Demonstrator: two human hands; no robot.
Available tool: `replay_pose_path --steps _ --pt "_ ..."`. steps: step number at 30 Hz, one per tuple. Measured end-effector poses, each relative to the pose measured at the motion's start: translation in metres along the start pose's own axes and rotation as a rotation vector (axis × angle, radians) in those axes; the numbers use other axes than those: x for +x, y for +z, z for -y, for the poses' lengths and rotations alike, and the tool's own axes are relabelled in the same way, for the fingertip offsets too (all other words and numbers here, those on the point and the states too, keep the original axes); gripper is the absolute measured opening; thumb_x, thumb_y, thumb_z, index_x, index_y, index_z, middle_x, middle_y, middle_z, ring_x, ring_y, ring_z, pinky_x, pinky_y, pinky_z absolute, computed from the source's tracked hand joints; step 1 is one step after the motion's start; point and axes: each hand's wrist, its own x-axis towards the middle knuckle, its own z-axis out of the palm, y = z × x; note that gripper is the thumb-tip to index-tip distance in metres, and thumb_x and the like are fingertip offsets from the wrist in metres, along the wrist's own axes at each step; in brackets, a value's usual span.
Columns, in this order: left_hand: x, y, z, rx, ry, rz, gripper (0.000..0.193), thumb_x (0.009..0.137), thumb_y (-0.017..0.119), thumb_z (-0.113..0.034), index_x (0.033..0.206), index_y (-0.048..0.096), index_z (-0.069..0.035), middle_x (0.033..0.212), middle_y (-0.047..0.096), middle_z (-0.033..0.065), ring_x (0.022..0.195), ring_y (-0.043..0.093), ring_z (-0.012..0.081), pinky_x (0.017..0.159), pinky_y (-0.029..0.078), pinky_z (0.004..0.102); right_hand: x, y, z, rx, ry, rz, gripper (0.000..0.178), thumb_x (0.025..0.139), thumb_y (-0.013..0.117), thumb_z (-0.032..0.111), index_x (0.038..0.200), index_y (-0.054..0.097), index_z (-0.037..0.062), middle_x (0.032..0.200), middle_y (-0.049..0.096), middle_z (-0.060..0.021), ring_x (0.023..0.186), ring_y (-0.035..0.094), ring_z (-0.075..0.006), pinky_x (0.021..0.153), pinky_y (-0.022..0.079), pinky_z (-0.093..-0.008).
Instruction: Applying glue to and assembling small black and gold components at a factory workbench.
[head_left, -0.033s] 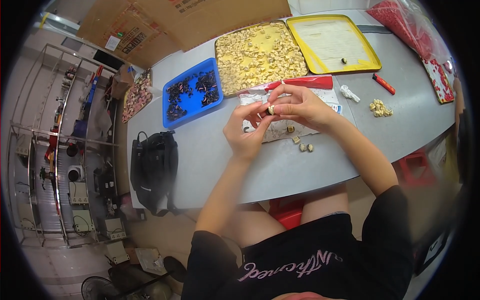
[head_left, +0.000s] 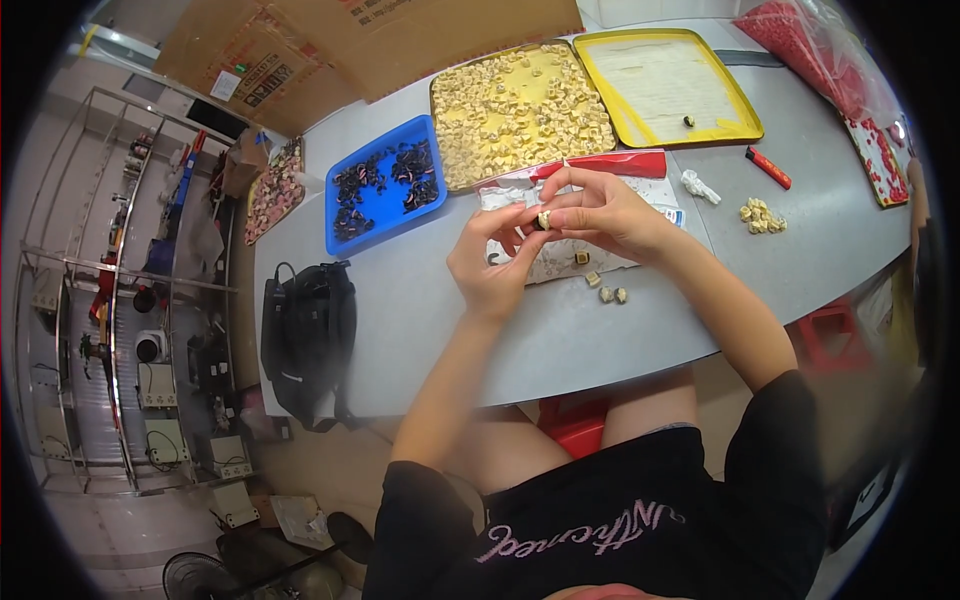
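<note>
Above grey table (head_left: 420, 330), bead (head_left: 544, 218) between both hands' fingertips (head_left: 528, 225).

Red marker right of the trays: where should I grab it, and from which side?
Pinch the red marker across its middle, coming straight down. It lies flat on the table, slanted, with bare surface along both long sides, so fingers fit there. The beige pile sits just below its lower end; avoid that end.

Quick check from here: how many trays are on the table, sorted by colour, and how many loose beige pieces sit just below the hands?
Yellow trays: 2, one full of beige pieces, one nearly bare
Blue tray: 1
Loose beige pieces below the hands: 4
Total: 3 trays, 4 loose pieces
</note>
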Motion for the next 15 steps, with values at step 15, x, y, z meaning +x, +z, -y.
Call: replay_pose_path --steps 15 --pt "-0.002 0.005 -0.008 -0.067 0.04 -0.008 0.043 0.067 0.079 0.001 0.104 0.058 -0.006 0.087 0.066 0.0082 0.057 0.056 0.0088 0.05 0.044 0.0193 0.002 -0.006 -0.004 0.064 -0.051 0.044 0.046 0.077 0.069 0.001 0.104 0.032 0.0046 0.092 0.063 -0.0156 0.096 0.062 -0.0214 0.089 0.047 -0.0327"
